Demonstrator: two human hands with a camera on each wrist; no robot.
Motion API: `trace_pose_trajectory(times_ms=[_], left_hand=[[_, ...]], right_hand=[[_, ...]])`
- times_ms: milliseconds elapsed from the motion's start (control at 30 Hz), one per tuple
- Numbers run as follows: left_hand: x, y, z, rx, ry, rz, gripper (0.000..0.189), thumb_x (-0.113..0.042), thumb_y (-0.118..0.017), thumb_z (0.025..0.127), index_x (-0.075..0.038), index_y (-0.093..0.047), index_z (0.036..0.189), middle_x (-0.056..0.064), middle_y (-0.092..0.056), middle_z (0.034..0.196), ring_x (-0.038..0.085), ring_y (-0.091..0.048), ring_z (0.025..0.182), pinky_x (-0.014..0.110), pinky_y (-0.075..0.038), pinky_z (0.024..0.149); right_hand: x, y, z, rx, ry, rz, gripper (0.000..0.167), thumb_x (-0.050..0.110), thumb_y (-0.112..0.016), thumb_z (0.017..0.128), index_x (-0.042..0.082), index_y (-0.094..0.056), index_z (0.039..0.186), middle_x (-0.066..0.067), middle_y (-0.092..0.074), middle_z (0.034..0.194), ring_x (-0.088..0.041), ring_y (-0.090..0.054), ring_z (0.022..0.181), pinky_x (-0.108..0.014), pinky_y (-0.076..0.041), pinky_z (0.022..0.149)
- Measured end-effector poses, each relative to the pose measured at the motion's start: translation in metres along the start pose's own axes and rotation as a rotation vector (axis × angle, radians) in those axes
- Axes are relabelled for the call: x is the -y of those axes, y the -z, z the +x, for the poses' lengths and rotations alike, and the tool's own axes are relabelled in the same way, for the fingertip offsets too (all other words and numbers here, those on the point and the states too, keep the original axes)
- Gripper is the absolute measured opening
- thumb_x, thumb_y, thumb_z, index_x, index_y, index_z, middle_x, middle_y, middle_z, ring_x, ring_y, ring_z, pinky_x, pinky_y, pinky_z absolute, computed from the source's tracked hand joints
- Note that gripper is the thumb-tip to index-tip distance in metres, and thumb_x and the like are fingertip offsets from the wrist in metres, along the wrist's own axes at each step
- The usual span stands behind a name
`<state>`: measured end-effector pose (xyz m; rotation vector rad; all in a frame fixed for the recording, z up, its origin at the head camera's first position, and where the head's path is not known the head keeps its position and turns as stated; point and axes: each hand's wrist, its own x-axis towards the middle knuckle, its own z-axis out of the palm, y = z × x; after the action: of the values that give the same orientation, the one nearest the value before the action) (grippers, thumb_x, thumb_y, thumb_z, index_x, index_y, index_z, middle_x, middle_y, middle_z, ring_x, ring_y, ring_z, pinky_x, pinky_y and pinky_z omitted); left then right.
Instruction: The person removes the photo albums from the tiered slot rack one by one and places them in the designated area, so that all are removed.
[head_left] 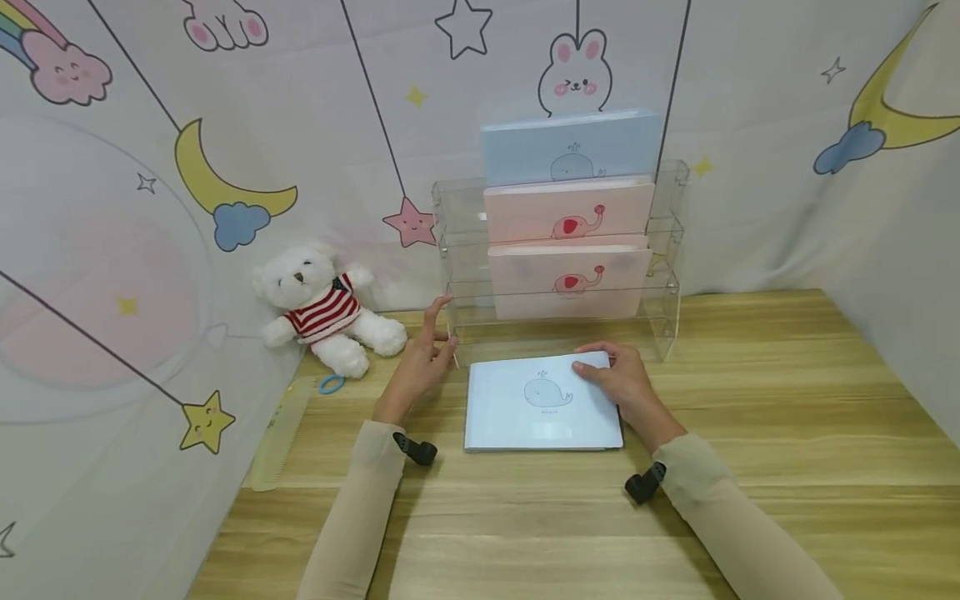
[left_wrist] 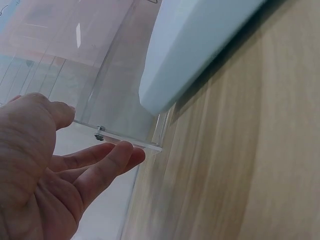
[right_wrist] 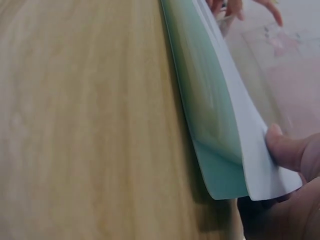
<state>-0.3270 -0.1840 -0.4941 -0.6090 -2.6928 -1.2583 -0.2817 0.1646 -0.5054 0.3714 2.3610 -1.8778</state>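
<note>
In the head view my left hand [head_left: 416,362] is at the left side panel of a clear acrylic rack [head_left: 667,342]. The left wrist view has that panel's edge between the thumb and the other fingers [left_wrist: 107,167]. My right hand [head_left: 622,379] holds the right far corner of a pale booklet [head_left: 502,408] with a whale drawing, thumb on top. This booklet lies in front of the rack. Its white cover [right_wrist: 262,170] stands apart from a green back cover [right_wrist: 220,177] in the right wrist view.
Tiered in the rack are a blue whale booklet [head_left: 517,154] and two pink elephant booklets, one higher [head_left: 521,217] and one lower [head_left: 521,283]. To the left sit a white teddy bear [head_left: 352,333], a blue ring [head_left: 332,384] and a yellow-green comb [head_left: 281,437]. A printed curtain [head_left: 315,100] hangs behind.
</note>
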Motion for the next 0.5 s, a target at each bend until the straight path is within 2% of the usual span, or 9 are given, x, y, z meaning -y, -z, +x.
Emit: trace_pose_trajectory(times_ms=[100, 133, 233, 333, 367, 500], left_hand=[[-0.0001, 0.0004, -0.0001, 0.0, -0.002, -0.001, 0.073, -0.019, -0.054, 0.114, -0.046, -0.013, 0.167, 0.023, -0.077, 0.121, 0.03, -0.08, 0.08, 0.044, -0.062, 0.076], [-0.0001, 0.0005, -0.0001, -0.001, -0.003, 0.001, 0.073, -0.019, -0.054, 0.114, -0.046, -0.013, 0.167, 0.023, -0.077, 0.12, 0.03, -0.08, 0.08, 0.044, -0.062, 0.076], [-0.0001, 0.0009, 0.0002, 0.002, -0.006, 0.004, 0.072, -0.019, -0.054, 0.114, -0.045, -0.013, 0.167, 0.024, -0.077, 0.12, 0.03, -0.08, 0.08, 0.043, -0.062, 0.076], [-0.0002, 0.0013, 0.0003, 0.008, -0.003, 0.001, 0.072, -0.019, -0.053, 0.114, -0.045, -0.013, 0.167, 0.024, -0.077, 0.12, 0.03, -0.081, 0.08, 0.043, -0.062, 0.076], [-0.0003, 0.0014, 0.0003, 0.011, -0.002, -0.001, 0.072, -0.019, -0.053, 0.114, -0.045, -0.013, 0.167, 0.024, -0.077, 0.121, 0.03, -0.081, 0.081, 0.043, -0.062, 0.077], [-0.001, 0.0017, -0.0002, 0.009, -0.004, -0.001, 0.072, -0.019, -0.053, 0.114, -0.045, -0.013, 0.167, 0.025, -0.076, 0.123, 0.03, -0.081, 0.083, 0.044, -0.063, 0.078]], right_hand=[[0.0, -0.001, 0.0, -0.004, 0.011, -0.029, 0.032, 0.013, -0.083, 0.095, 0.009, -0.078, 0.126, -0.016, -0.066, 0.136, -0.015, -0.069, 0.084, -0.025, -0.057, 0.071], [0.0003, -0.001, -0.0001, -0.007, 0.01, -0.039, 0.032, 0.014, -0.083, 0.096, 0.009, -0.077, 0.127, -0.016, -0.065, 0.139, -0.017, -0.069, 0.09, -0.027, -0.058, 0.076], [0.0014, -0.0011, -0.0014, -0.02, 0.023, -0.086, 0.032, 0.015, -0.083, 0.096, 0.01, -0.077, 0.127, -0.016, -0.061, 0.153, -0.028, -0.066, 0.123, -0.041, -0.056, 0.106], [0.0016, -0.0005, -0.0025, -0.033, 0.042, -0.134, 0.032, 0.016, -0.083, 0.096, 0.01, -0.077, 0.127, -0.015, -0.056, 0.161, -0.035, -0.047, 0.152, -0.054, -0.037, 0.128], [0.0015, -0.0005, -0.0028, -0.038, 0.051, -0.148, 0.033, 0.017, -0.084, 0.095, 0.01, -0.078, 0.126, -0.015, -0.056, 0.162, -0.035, -0.044, 0.156, -0.055, -0.034, 0.13], [0.0014, 0.0001, -0.005, -0.052, 0.099, -0.21, 0.036, 0.018, -0.086, 0.093, 0.01, -0.079, 0.127, -0.016, -0.062, 0.156, -0.037, -0.046, 0.156, -0.056, -0.036, 0.128]])
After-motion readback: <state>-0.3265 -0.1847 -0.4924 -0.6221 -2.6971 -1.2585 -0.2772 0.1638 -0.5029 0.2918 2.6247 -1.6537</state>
